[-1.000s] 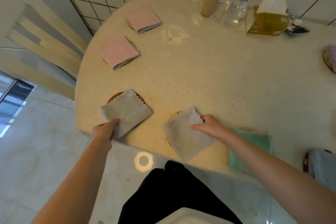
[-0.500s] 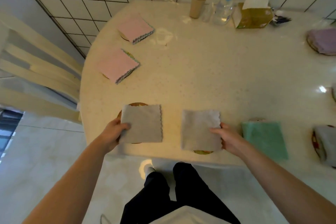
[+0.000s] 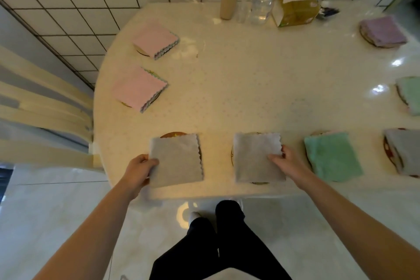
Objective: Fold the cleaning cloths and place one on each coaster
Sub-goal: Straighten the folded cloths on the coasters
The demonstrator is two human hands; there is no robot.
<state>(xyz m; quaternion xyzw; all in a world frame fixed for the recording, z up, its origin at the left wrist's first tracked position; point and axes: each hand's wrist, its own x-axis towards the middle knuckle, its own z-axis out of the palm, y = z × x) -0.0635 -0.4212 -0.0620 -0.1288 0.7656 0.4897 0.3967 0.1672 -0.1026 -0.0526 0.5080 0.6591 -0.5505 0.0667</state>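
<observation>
Left grey cloth (image 3: 176, 160) lies at table (image 3: 250, 79) near edge, over a brown coaster (image 3: 173, 135) peeking out at 12 o'clock. Its left edge is pinched by left hand (image 3: 138, 171), thumb on top; cloth extends toward 3 o'clock. Right grey cloth (image 3: 258, 157) is pinched at its right edge by right hand (image 3: 286, 162); cloth extends toward 9 o'clock. Both are near-square, edges parallel to table edge, long axis not discernible.

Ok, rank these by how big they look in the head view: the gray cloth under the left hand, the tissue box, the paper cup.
Largest to smallest as they appear:
1. gray cloth, held by the left hand
2. tissue box
3. paper cup
The cloth lies much nearer the camera than the other two, so its lead is partly nearness.
</observation>
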